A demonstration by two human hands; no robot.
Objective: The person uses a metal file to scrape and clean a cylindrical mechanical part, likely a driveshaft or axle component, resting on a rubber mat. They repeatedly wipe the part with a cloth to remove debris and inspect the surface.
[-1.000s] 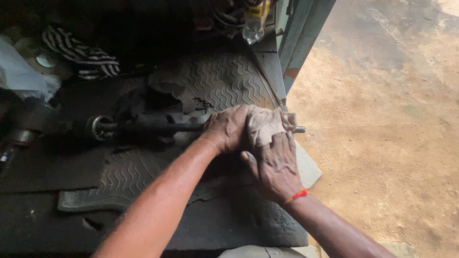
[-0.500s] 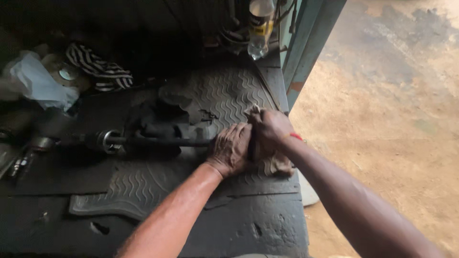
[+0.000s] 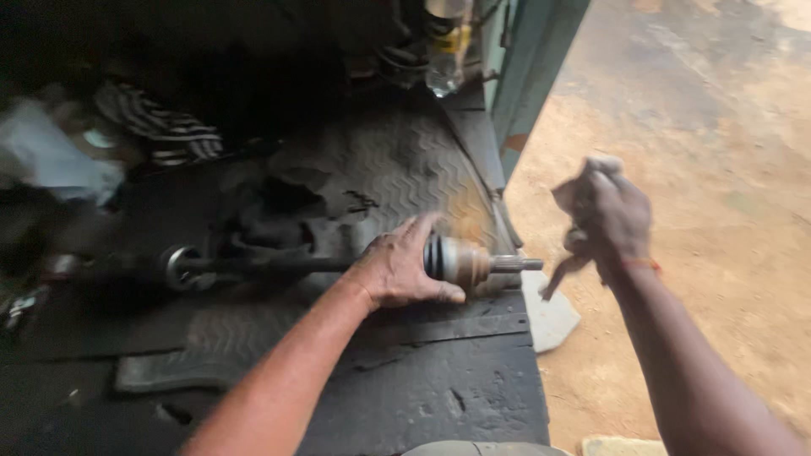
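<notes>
**One axle shaft pinned to the mat, one rag lifted clear**

At the far left a pale bag (image 3: pixel 46 156) and a striped cloth (image 3: pixel 156 127) lie blurred in the shadow, one of each. Next comes the single axle shaft (image 3: pixel 279 265), a long dark metal rod that lies flat across the ribbed rubber mat (image 3: pixel 405 169) on the dark surface (image 3: pixel 439 388). It has a ring-shaped joint at its left end and a ribbed, cone-shaped joint (image 3: pixel 460 260) at its right end, whose short splined tip reaches just past the edge of the surface.

The left hand (image 3: pixel 397 270) is closed over the shaft just left of the cone joint, fingers curled on top and thumb underneath, pressing it down to the mat. Judging by its build, the shaft is heavy and stiff, and its greasy look suggests it would slip in a loose grip. The thin rod between the two joints is the natural place to hold it.

Above, one plastic bottle (image 3: pixel 443 59) stands near the green door frame (image 3: pixel 532 76).

To the right, over the sandy ground (image 3: pixel 726 169), the right hand (image 3: pixel 612 215) is raised and closed around one crumpled rag (image 3: pixel 568 253), well apart from the shaft. The rag is soft and light, with a loose tail hanging below the fist.
</notes>
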